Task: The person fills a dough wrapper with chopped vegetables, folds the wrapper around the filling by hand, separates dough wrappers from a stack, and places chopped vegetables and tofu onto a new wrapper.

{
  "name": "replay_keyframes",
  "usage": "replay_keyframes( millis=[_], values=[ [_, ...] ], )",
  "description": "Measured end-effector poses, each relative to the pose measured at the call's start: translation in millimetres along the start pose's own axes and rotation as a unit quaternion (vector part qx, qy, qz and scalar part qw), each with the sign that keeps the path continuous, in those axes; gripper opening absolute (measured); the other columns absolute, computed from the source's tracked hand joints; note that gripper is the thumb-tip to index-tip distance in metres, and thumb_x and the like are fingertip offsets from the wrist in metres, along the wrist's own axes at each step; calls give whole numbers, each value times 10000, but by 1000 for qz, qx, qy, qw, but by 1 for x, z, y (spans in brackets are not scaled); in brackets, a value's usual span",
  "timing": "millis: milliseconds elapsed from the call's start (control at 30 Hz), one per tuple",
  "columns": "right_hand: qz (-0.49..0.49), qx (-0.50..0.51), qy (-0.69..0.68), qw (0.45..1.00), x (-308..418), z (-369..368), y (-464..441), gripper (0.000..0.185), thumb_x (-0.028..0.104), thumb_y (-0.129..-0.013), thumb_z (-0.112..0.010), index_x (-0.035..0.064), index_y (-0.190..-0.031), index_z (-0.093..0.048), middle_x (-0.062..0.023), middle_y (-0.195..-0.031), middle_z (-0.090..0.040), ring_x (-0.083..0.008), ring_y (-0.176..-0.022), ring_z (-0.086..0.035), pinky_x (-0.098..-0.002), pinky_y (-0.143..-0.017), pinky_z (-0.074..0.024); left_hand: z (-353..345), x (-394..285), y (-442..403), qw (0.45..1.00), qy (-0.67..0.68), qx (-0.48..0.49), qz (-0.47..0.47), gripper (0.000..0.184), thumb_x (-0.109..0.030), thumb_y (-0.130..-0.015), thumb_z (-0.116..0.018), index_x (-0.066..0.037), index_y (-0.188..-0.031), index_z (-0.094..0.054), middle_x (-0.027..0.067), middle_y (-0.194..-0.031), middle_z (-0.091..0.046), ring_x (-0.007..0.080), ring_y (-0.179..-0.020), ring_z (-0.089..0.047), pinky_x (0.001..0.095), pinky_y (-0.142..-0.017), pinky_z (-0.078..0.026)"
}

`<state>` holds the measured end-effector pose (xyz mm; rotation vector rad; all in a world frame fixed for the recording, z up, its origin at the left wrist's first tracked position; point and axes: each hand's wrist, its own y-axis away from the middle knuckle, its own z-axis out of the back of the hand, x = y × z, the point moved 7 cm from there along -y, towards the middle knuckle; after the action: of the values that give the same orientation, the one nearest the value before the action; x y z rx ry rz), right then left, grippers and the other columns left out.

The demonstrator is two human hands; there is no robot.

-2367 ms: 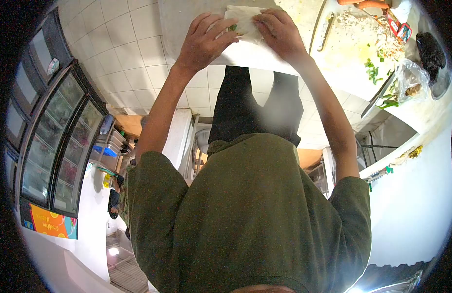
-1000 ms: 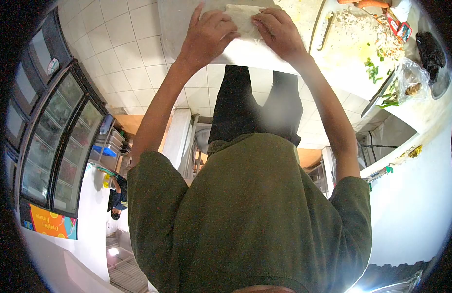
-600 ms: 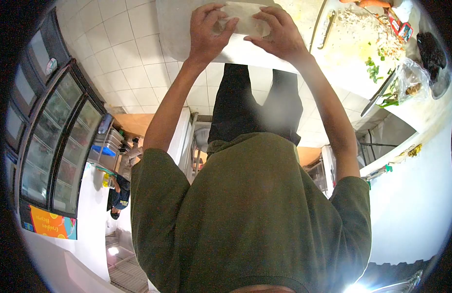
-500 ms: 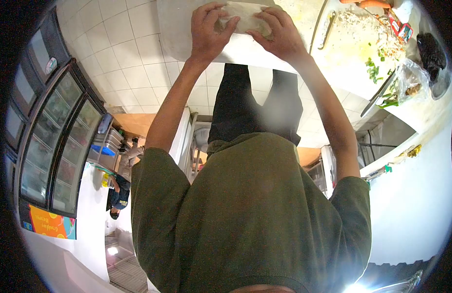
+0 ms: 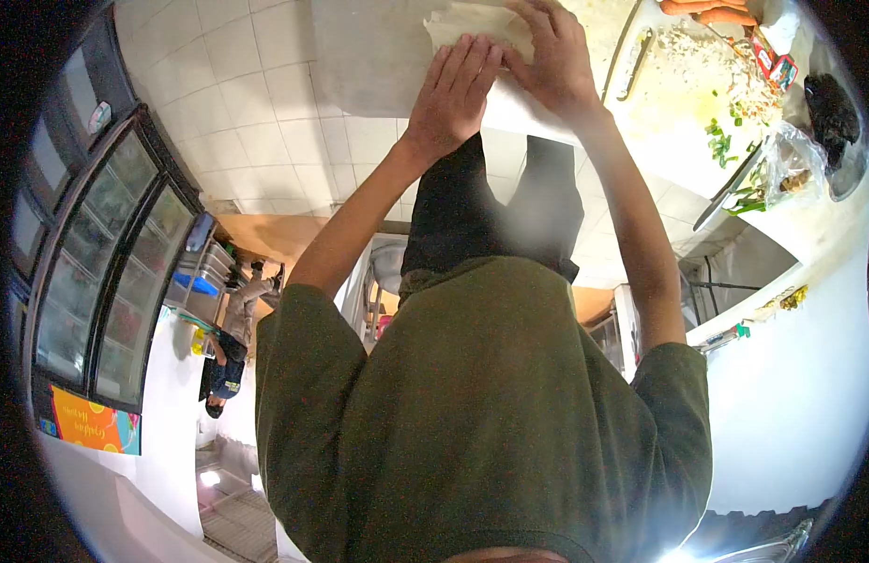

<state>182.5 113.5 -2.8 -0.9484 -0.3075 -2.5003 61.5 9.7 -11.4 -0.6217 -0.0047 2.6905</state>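
A thin, pale wrapper sheet (image 5: 453, 23) lies at the top edge on a whitish work surface (image 5: 369, 56), partly out of view. My left hand (image 5: 453, 94) rests flat over its near edge, fingers straight and side by side. On the right side of the sheet, my right hand (image 5: 558, 61) curls its fingers over the wrapper, with the thumb at the near edge. What lies beneath the fingers is hidden.
To the right lie carrots (image 5: 725, 13), whitish shreds (image 5: 706, 56), chopped greens (image 5: 720, 145), a slim tool (image 5: 635, 64), a knife (image 5: 728, 188) and a plastic bag (image 5: 795, 159). A glass-door fridge (image 5: 97, 272) and a person (image 5: 230, 361) are on the left.
Both hands were cupped around a folded bundle. My left hand has moved right and nearer, flattening onto the near edge; my right hand has shifted slightly. More of the flat sheet shows.
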Motion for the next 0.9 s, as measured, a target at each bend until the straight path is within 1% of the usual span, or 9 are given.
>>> replay_keyframes(
  millis=[33, 233, 333, 433, 567, 667, 767, 867, 900],
  values=[
    [-13, 29, -14, 999, -1, 2, -5, 578, 215, -832, -762, 2, -1321, -541, -231, -1386, -500, -417, -1262, -484, -480, -1064, -401, 1, 2, -4, 1000, 6, -1, 2, 664, -108, -873, -643, -1, -1488, -417, 176, -1509, -459, 329, -1412, -432, 489, -1190, -314],
    [7, 52, -96, 994, -6, 12, -26, 383, 170, -867, -715, -17, -1184, -607, -218, -1076, -637, -408, -1047, -604, -463, -936, -490, 0, 6, -18, 1000, -24, 9, 2, 630, -153, -883, -635, -49, -1477, -449, 142, -1503, -476, 297, -1409, -442, 469, -1182, -325],
    [-167, 160, -194, 953, -20, 16, -36, 264, 157, -916, -659, -14, -1115, -635, -226, -1053, -645, -402, -990, -628, -438, -867, -517, -1, 7, -23, 997, -67, 40, -11, 614, -176, -887, -603, -63, -1473, -458, 131, -1504, -478, 288, -1408, -444, 459, -1184, -325],
    [-145, 166, -146, 964, -18, 25, -44, 199, 136, -954, -609, -14, -1079, -648, -233, -1069, -642, -391, -978, -641, -426, -825, -524, 2, 9, -25, 994, -92, 61, -27, 600, -187, -881, -579, -65, -1460, -475, 127, -1501, -483, 284, -1409, -443, 452, -1186, -324],
    [29, 44, -69, 996, 6, 56, -41, 224, 107, -964, -585, -11, -1153, -611, -219, -1060, -637, -404, -985, -638, -436, -828, -523, 9, 9, -29, 987, -138, 60, -57, 579, -198, -880, -584, -61, -1437, -501, 123, -1496, -490, 276, -1411, -440, 446, -1172, -349],
    [-5, 111, -16, 994, 5, 58, -27, 333, 125, -967, -590, -4, -1273, -568, -240, -1178, -626, -417, -1077, -616, -448, -935, -502, 2, 13, -28, 988, -130, 62, -62, 690, -134, -863, -576, -75, -1526, -394, 132, -1558, -417, 289, -1435, -410, 468, -1192, -314],
    [-46, 89, -37, 994, -6, 49, -6, 387, 112, -935, -691, 88, -1308, -591, -139, -1223, -636, -295, -1132, -632, -397, -987, -512, 6, 13, -35, 989, -118, 48, -76, 647, -157, -865, -570, -64, -1490, -432, 138, -1503, -465, 288, -1384, -459, 471, -1169, -348],
    [-42, 29, -75, 996, -26, 43, 6, 323, 126, -921, -698, 77, -1232, -626, -164, -1129, -669, -318, -1031, -665, -399, -895, -548, 10, 12, -46, 980, -161, 53, -107, 569, -166, -877, -575, -51, -1427, -484, 135, -1414, -531, 277, -1330, -503, 465, -1140, -383],
    [-42, 39, -89, 994, -30, 41, 8, 400, 113, -948, -668, 67, -1330, -556, -174, -1186, -658, -299, -1059, -667, -387, -907, -543, 10, 14, -49, 981, -156, 46, -108, 551, -171, -882, -579, -51, -1413, -493, 129, -1384, -549, 271, -1306, -518, 460, -1131, -393]
  ],
)
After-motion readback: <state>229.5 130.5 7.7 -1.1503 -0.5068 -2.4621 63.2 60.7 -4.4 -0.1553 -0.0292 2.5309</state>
